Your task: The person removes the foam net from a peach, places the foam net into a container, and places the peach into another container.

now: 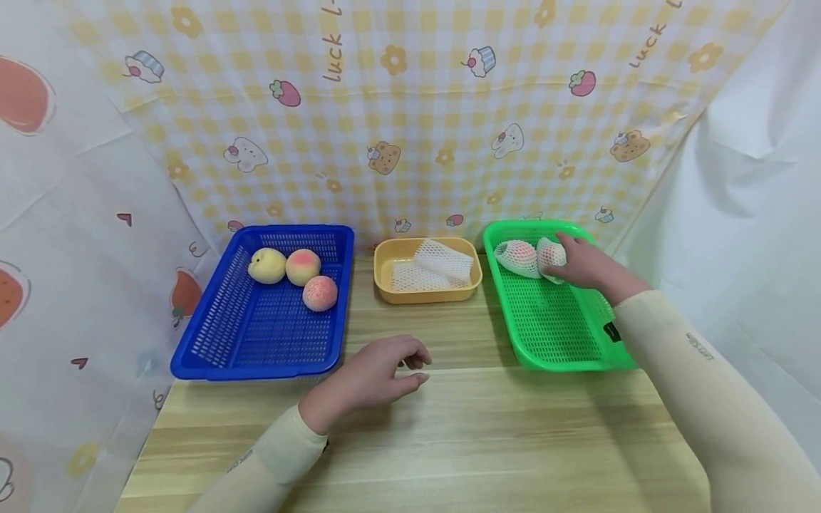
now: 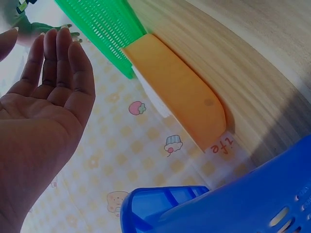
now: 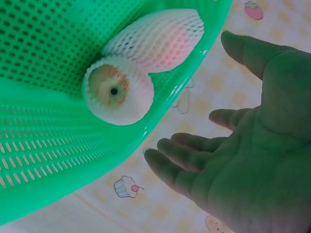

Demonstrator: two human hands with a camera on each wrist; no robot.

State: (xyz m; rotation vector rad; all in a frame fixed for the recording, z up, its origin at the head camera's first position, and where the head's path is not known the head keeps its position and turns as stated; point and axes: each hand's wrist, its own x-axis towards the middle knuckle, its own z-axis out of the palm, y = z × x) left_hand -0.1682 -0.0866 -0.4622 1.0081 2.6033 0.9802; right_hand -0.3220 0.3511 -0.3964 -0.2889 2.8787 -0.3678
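Note:
Two peaches in white foam nets, one on the left (image 1: 518, 258) and one on the right (image 1: 551, 261), lie side by side at the back of the green basket (image 1: 545, 335). Above the right one hovers my right hand (image 1: 586, 265), fingers spread; the right wrist view shows this hand (image 3: 243, 155) apart from the netted peach (image 3: 141, 99), whose end peeks out of its net. My left hand (image 1: 385, 370) is over the table in front of the small yellow tray (image 1: 426, 296), holding nothing. Its fingers bend loosely.
At left stands a blue basket (image 1: 269, 335) with a yellowish peach (image 1: 266, 266) and two pinker peaches, one behind (image 1: 303, 267) and one in front (image 1: 320, 293). Empty white foam nets (image 1: 442, 263) lie in the yellow tray. A checked cloth (image 1: 410, 142) hangs behind the wooden table (image 1: 449, 449).

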